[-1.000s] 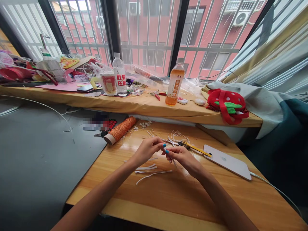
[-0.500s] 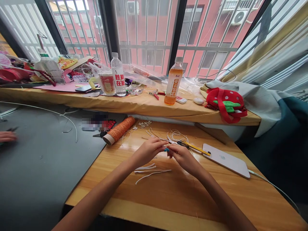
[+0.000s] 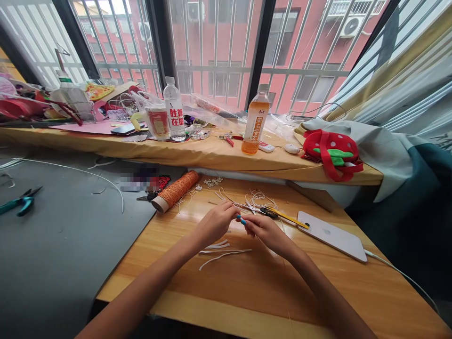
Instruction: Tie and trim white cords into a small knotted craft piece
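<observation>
Fingertip to fingertip, my left hand [image 3: 219, 219] and my right hand [image 3: 265, 230] meet over the wooden table, both closed in a pinch. Bright blue shows at the thumb tips, seemingly the nails. Whatever lies between the fingers is too small and hidden to name. A fine thread shows below my right hand; whether it is held I cannot tell. Beneath my hands lie several white cord strips [image 3: 226, 252]. Just beyond are scissors [image 3: 252, 207], a coil of pale cord [image 3: 259, 197] and a yellow-handled tool [image 3: 287, 217].
An orange thread spool [image 3: 178, 190] lies at the table's far left, near small white pieces [image 3: 213, 181]. To the right is a white tablet [image 3: 332, 235] with a cable. Teal pliers [image 3: 23, 201] rest on the grey surface. Bottles [image 3: 254, 120] and a red bag [image 3: 332, 150] stand on the sill.
My fingertips have shifted slightly left and both blue tips now show. Another person's hand at the far left has gone out of view, leaving the teal pliers lying there.
</observation>
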Demonstrator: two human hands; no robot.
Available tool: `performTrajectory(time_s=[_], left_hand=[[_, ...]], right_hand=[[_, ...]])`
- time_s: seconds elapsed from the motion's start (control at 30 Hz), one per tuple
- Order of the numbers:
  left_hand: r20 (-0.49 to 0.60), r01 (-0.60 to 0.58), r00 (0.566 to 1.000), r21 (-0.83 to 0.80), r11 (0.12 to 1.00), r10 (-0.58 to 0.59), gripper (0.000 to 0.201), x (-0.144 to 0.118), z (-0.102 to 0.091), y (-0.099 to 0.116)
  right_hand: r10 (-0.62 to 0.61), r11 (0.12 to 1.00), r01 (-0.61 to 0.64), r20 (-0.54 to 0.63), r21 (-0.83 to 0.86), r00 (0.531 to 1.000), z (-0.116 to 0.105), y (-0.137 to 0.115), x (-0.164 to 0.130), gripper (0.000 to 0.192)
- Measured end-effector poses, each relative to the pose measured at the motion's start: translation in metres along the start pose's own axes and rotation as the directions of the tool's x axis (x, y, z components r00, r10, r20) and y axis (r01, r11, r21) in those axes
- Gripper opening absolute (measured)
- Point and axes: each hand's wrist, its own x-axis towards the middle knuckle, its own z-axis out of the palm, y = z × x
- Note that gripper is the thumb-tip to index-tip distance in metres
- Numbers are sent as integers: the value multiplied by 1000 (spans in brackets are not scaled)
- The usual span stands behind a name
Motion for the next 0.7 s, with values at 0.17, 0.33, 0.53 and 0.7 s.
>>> performTrajectory(time_s=[0.17, 0.33, 0.53, 0.7], left_hand=[[6, 200, 979, -226, 953, -204, 18, 3, 3, 2], [58, 299, 951, -424, 855, -304, 22, 4, -1, 7], [52, 318, 944, -398, 861, -325, 24, 4, 1, 6], [159, 430, 894, -572, 699, -420, 19, 6, 1, 2]], right_hand=[[-73, 990, 77, 42, -122, 996, -2, -5, -2, 26], [2, 998, 1, 46, -68, 999, 0, 0, -2, 25], [100, 974, -106, 39, 199, 994, 10, 6, 0, 27], [104, 967, -86, -62, 238, 993, 15, 10, 3, 32]])
